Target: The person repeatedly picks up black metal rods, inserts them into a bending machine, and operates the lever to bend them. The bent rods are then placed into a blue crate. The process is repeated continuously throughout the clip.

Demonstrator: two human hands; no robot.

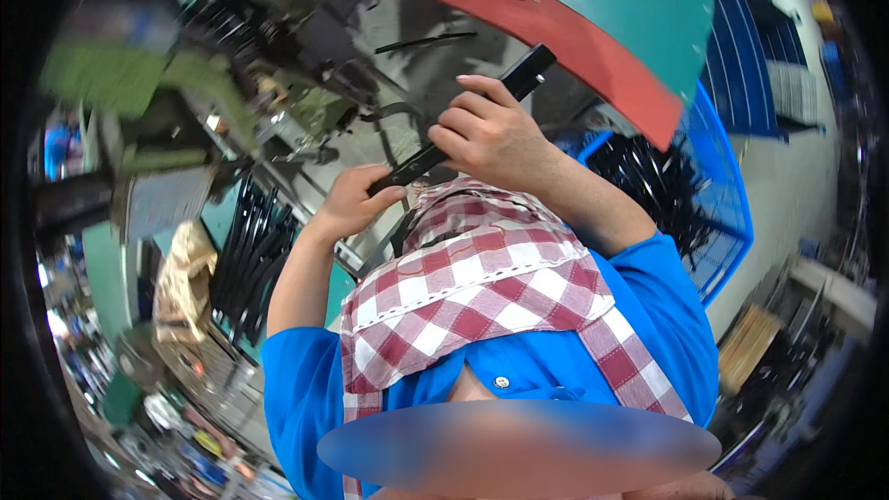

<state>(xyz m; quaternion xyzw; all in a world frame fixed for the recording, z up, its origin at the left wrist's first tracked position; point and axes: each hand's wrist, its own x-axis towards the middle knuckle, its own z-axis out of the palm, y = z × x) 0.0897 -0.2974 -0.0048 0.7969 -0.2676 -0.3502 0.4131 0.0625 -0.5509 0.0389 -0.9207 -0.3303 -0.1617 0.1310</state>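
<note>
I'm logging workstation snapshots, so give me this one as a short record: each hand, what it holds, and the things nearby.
Left hand: closed on the lower end of a black bar
Right hand: closed on the same bar, nearer its upper end
Bar angle: slanted, rising to the right in the picture
Right side: blue basket holding black strips
Left side: long dark pieces beside a tan bundle
Ahead: green-and-red surface
Clothing: checked apron, blue shirt

Black bar (421, 165) partly hidden by the hands (493, 136), green tabletop (639, 14) cut off above, lower-left clutter (199, 440) blurred
</note>
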